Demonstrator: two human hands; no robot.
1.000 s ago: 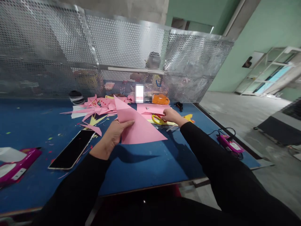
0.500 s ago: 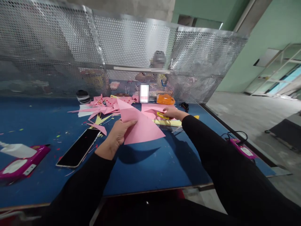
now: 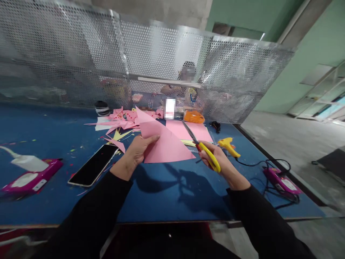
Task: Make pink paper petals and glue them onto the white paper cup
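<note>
The subject item is a pink paper sheet (image 3: pixel 168 145), held raised above the blue tabletop (image 3: pixel 48 208), in front of the wearer. Its outline is roughly triangular: one sharp point stands at the upper left, a second at the right, and the lower edge runs in a slight curve. Colour is plain pink, somewhat lighter toward the upper point. A shadow lies on the tabletop below.

The left hand (image 3: pixel 141 147) grips the sheet at its left side, thumb laid across the near face. The right hand (image 3: pixel 217 158) is closed around the handles of a pair of scissors (image 3: pixel 193 136); handles yellow with red, blades metal, directed up and leftward. The scissors are apart from the held sheet; whether the blades are fully closed cannot be determined.

Behind the scissors, pink paper (image 3: pixel 174 126) lies flat. A yellow glue gun (image 3: pixel 227 144) rests just beyond the right hand. A dark-screened smartphone (image 3: pixel 93 166) lies near the left forearm.
</note>
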